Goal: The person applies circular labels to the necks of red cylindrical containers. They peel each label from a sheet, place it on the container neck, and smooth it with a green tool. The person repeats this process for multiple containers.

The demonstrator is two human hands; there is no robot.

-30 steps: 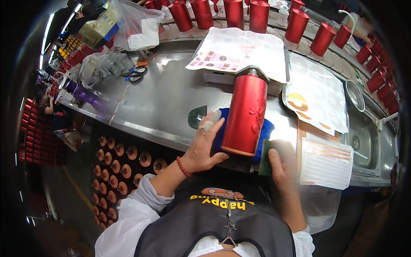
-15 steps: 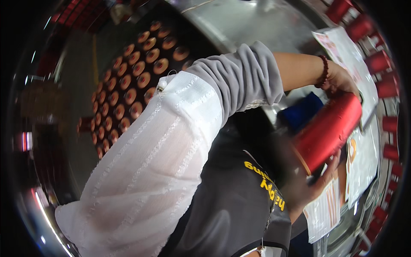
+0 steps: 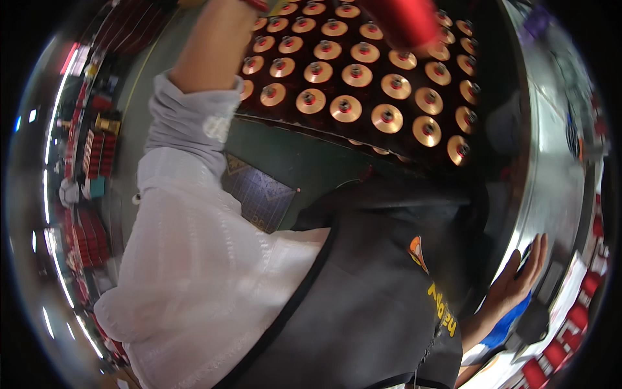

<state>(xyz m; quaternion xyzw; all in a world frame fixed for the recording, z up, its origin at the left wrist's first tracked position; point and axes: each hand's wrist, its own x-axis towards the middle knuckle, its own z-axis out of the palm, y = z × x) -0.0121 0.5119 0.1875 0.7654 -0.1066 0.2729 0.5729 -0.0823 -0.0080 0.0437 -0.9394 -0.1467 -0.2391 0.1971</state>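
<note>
Fingers (image 3: 538,256) of the right hand (image 3: 512,283) stretched out loose

Head view: the blurry red bottle (image 3: 409,23) has left the surface (image 3: 551,191) and is by the gold-topped rows (image 3: 345,108), so work seems to have moved there; left fingers are out of sight, so I cannot tell their grip

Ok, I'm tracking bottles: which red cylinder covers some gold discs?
The blurred cylinder at the top edge; the red cylinders lower right stand clear of the discs.
</note>
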